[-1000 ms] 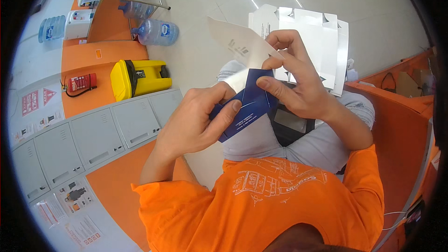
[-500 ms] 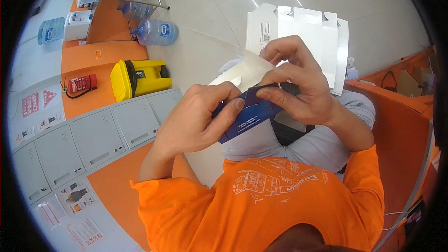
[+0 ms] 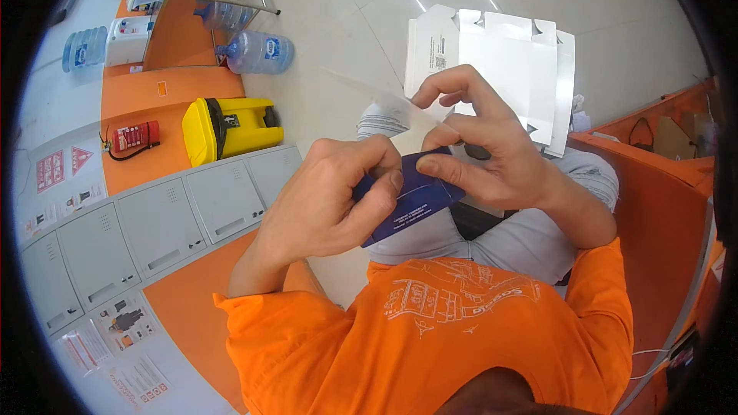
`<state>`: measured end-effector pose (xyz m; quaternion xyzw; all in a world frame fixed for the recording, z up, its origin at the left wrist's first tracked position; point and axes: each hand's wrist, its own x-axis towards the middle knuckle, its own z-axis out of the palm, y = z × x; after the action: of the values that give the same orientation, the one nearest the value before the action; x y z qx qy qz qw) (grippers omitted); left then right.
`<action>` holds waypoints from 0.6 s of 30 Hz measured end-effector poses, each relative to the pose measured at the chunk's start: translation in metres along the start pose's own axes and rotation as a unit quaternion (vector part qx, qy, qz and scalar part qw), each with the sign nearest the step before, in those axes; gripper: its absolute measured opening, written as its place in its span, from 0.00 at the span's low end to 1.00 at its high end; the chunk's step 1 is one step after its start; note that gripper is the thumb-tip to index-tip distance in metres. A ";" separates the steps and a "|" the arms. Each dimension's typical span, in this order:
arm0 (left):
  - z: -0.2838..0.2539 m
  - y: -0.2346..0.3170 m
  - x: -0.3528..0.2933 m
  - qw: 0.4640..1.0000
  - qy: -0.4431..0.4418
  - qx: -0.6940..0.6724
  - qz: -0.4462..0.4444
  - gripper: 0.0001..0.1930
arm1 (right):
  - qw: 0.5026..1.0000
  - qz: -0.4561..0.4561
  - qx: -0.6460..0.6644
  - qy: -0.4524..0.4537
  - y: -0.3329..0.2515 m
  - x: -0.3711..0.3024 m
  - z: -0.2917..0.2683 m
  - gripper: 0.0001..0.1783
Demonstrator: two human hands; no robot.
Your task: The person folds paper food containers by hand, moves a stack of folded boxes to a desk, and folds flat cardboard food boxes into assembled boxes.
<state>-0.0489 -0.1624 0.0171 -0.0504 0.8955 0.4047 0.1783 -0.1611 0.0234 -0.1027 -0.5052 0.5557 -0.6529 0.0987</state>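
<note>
My left hand [image 3: 327,200] pinches the left side of a dark blue printed piece [image 3: 419,204], flat and card-like, with light lettering and a crease across it. On its upper right edge, my right hand [image 3: 492,157] presses with thumb and curled fingers. A thin see-through sheet [image 3: 392,104] rises from behind the blue piece. It passes close to my right fingertips, and whether it is joined to the blue piece is hidden. Both hands are raised over my lap.
Flattened white cardboard boxes [image 3: 507,58] lie beyond my right hand. An orange bench [image 3: 653,207] stands at right. To the left are grey lockers [image 3: 161,227], a yellow bin [image 3: 231,131], a fire extinguisher [image 3: 134,137] and a large water bottle [image 3: 261,52].
The blue piece has tilted so more of its printed face shows. The see-through sheet has swung lower and looks thinner, and my right fingers have shifted slightly left.
</note>
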 end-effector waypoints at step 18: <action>-0.006 -0.007 -0.004 1.000 0.005 0.030 0.002 0.12 | 0.999 -0.016 -0.044 0.001 0.018 -0.005 0.007 0.15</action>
<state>-0.0454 -0.1719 0.0171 -0.0456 0.9082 0.3774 0.1748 -0.1614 0.0155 -0.1213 -0.5173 0.5760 -0.6295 0.0657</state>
